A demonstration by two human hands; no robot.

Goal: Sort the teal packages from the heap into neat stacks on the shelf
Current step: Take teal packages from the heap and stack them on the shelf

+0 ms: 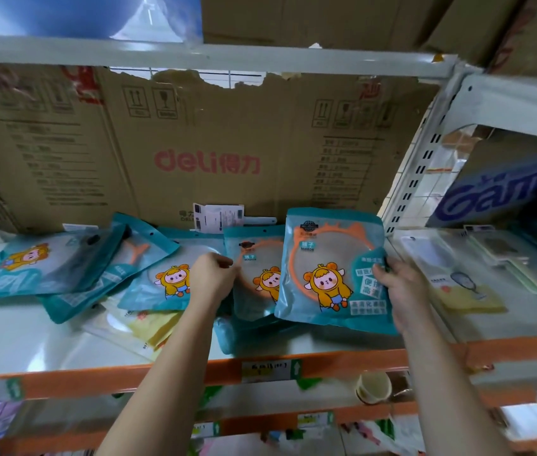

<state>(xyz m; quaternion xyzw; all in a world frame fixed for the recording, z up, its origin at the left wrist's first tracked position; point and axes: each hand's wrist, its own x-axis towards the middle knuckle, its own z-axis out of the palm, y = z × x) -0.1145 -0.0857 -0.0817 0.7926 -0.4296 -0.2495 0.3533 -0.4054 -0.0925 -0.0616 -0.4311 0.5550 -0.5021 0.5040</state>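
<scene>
A big brown cardboard carton (207,133) fills the back of the bay across the upper half of the frame, and in front of it runs the pale shelf (13,340) with its orange rail (112,380) along the lower edge. The heap (59,268) sprawls over the left and middle of that shelf, teal packs overlapping at all angles, with a few yellow packets (158,327) half buried beneath them. Right of centre a small stack (255,291) is taking shape, its packs lying roughly square to one another. Over its right side is the teal package (323,264), long axis running up and down the frame and leaning a little to the left, its top edge lifted toward the carton. The right hand (403,291) holds it by the right edge, thumb on the printed face and fingers wrapped behind, so the pack lies wholly to the left of that grip and partly covers the stack. The left hand (212,278), the one nearer the heap, has its fingers curled onto the left edge of the stack's uppermost pack and seems to be pinching it. To my eye the pack wants sliding a touch leftward and squaring before it is laid flat. A paper cup (373,386) sits below the rail at lower right.
</scene>
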